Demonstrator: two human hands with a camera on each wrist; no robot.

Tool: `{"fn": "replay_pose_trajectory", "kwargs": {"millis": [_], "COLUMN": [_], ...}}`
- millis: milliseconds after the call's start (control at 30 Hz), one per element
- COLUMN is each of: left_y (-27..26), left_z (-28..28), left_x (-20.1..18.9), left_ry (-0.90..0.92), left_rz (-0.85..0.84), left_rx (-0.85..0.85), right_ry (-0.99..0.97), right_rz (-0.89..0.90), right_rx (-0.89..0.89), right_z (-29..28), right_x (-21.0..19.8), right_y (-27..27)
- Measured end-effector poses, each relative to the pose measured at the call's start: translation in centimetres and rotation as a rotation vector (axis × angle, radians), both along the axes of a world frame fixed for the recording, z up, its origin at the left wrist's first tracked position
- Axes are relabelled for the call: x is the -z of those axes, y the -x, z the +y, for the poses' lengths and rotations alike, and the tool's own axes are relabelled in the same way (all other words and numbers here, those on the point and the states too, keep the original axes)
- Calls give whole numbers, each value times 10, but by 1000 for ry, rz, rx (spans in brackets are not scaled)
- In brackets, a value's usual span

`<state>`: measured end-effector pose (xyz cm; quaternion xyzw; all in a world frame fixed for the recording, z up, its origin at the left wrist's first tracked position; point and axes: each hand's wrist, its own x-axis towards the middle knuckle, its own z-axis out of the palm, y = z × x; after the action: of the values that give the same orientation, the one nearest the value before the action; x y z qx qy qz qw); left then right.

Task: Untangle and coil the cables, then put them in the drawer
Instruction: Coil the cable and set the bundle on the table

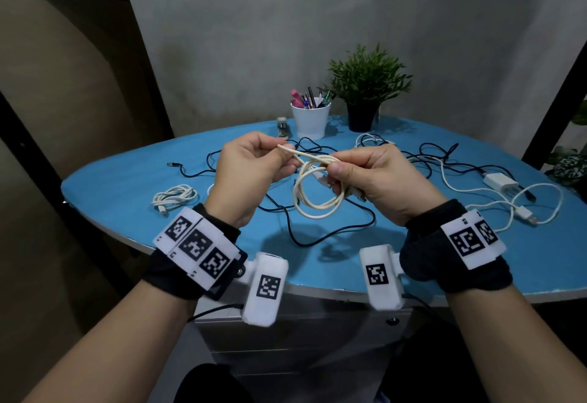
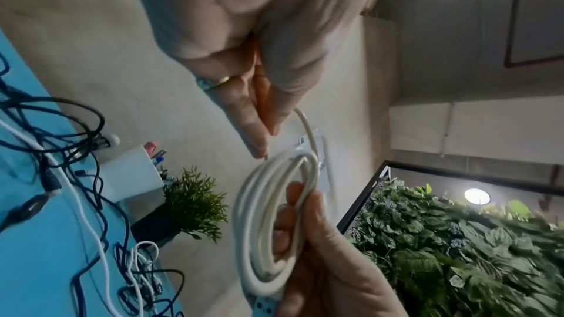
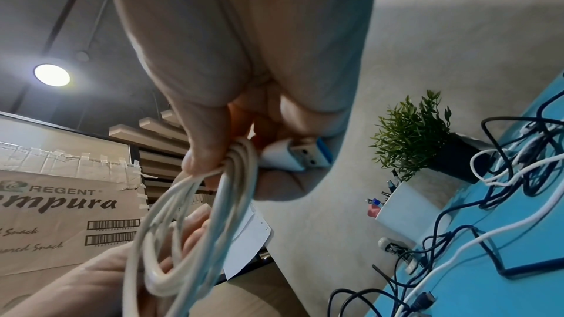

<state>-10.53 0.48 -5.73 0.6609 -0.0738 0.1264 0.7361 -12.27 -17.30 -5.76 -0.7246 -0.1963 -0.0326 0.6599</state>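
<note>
Above blue table [image 1: 133, 212], we hold cream cable [image 1: 317, 199]: right hand [image 1: 378, 177] grips coil, left hand [image 1: 251, 170] pinches loose end between fingertips.

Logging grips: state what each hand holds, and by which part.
Both hold the cream cable. Right hand grips the coiled loops at their top, by the USB plug; left hand pinches the free end.

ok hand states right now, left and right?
Left hand: closed, pinching the free end of the white cable.
Right hand: closed, holding that cable's coiled loops and its USB plug.
</note>
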Motion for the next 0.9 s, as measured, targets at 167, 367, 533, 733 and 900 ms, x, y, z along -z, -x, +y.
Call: {"fn": "replay_pose_trajectory", "kwargs": {"millis": [167,367,533,733,900], "left_y": [3,3,5,15,6], "left_z": [-3,-3,-11,-25,-27], "left_x": [0,8,14,16,29], "left_ry": [117,24,-81,-150,-181], "left_rz": [72,149,124,-5,0], "left_rx": [98,172,81,67,-72], "right_ry": [41,-79,-121,-154,-102], "right_rz": [-14,-35,-71,-109,-88], "right_rx": [22,149,271,335,238], "right_z": [-3,-4,0,4,6], "right_x": [1,3,7,10,13], "right_y": [-1,-4,-11,-20,-18]}}
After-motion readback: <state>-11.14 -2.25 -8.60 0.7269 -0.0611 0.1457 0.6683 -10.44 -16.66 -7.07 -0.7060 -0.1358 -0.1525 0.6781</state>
